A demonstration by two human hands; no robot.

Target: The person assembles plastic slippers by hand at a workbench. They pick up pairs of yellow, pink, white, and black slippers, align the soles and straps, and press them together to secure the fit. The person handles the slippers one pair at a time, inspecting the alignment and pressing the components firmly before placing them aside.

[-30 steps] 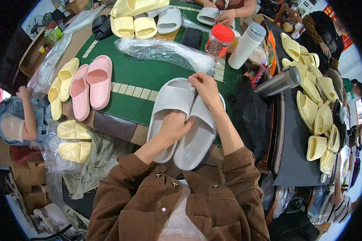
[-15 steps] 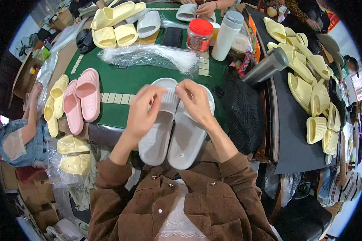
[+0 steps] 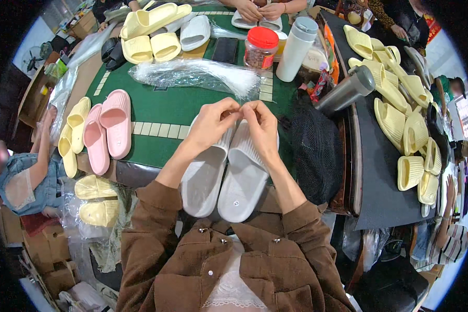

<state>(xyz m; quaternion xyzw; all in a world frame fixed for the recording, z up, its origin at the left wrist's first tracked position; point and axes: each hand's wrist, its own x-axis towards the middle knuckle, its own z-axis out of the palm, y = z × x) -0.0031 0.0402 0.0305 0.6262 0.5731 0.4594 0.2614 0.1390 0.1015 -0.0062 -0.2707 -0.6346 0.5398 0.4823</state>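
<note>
A pair of light grey slippers [image 3: 243,182] lies side by side at the table's near edge, toes pointing away from me. Over their toe straps my left hand [image 3: 211,126] and my right hand [image 3: 260,129] meet, thumbs and fingertips pinched together. Whatever is between the fingertips is too small to make out. Just beyond my hands rests a clear plastic bag [image 3: 164,73] with a bundle of thin white strands [image 3: 229,74] spilling from its right end.
Pink slippers [image 3: 115,122] and yellow slippers [image 3: 78,119] stand left; more yellow ones [image 3: 392,117] cover the dark right-hand table [image 3: 379,197]. A red-lidded jar [image 3: 260,48], white bottle [image 3: 296,52], steel tumbler [image 3: 348,88] and black mesh bag [image 3: 314,145] are right. A co-worker's hands [image 3: 260,10] handle grey slippers opposite.
My left hand has moved right and closed in against my right hand. Their fingertips, apart before, now meet above the slippers. The co-worker's hands opposite have come together.
</note>
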